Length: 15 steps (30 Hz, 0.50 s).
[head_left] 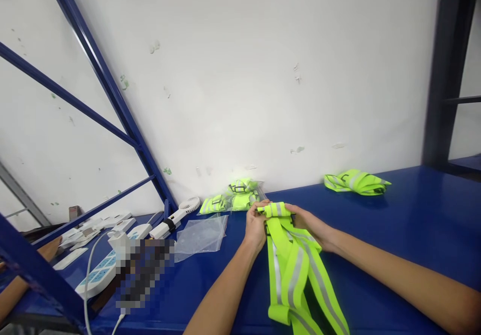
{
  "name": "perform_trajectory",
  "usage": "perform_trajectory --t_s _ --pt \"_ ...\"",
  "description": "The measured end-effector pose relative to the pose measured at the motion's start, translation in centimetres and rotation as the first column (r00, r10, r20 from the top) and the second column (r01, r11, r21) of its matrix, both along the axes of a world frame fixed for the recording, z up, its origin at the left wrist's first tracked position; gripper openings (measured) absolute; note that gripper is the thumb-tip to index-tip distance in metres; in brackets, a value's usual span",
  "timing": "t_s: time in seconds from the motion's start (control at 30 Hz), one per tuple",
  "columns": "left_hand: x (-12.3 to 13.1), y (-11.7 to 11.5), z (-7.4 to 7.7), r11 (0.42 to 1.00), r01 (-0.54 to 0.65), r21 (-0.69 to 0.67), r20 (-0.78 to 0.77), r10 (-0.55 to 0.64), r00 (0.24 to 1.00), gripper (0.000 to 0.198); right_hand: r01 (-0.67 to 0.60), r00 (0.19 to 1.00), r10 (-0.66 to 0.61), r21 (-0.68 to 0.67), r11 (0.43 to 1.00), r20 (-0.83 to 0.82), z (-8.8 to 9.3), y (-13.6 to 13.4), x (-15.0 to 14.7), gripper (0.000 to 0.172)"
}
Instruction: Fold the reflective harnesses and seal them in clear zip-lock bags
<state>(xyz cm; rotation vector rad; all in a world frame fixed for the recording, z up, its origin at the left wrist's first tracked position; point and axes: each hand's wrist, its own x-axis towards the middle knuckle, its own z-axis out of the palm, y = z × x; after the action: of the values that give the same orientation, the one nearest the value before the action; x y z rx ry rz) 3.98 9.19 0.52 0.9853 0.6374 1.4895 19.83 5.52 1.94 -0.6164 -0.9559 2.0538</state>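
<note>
Between my two hands is a neon yellow reflective strap harness [295, 270] with silver stripes and black buckles. Its upper end is folded into a short roll, and the long straps trail down over the blue tabletop toward me. My left hand [256, 227] grips the roll's left side, fingers closed around it. On the other side, my right hand [310, 225] is closed on the roll's right edge, its fingertips partly hidden behind the straps. Just beyond my left hand lie folded harnesses in clear bags [242, 197]. Another folded harness [356, 182] rests near the wall at the right.
Flat clear plastic bags [201, 236] lie left of my hands. Farther left are a white handheld fan [189, 205], a power strip [99, 275] with cables, and a blurred dark object [145, 272]. Blue metal frame bars [108, 82] rise at the left, and a white wall [281, 74] stands behind.
</note>
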Motion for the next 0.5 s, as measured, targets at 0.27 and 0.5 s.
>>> perform_trajectory --t_s 0.27,0.5 --pt "-0.1 -0.4 0.1 1.000 0.030 0.003 -0.098 -0.029 0.995 0.022 0.278 0.960 -0.279 0.119 0.953 -0.011 -0.4 0.0 -0.6 0.037" --pt "0.5 -1.1 0.9 0.946 0.283 -0.158 0.038 -0.280 0.959 0.060 0.411 0.911 -0.412 0.158 0.898 -0.029 -0.2 1.6 0.6 0.031"
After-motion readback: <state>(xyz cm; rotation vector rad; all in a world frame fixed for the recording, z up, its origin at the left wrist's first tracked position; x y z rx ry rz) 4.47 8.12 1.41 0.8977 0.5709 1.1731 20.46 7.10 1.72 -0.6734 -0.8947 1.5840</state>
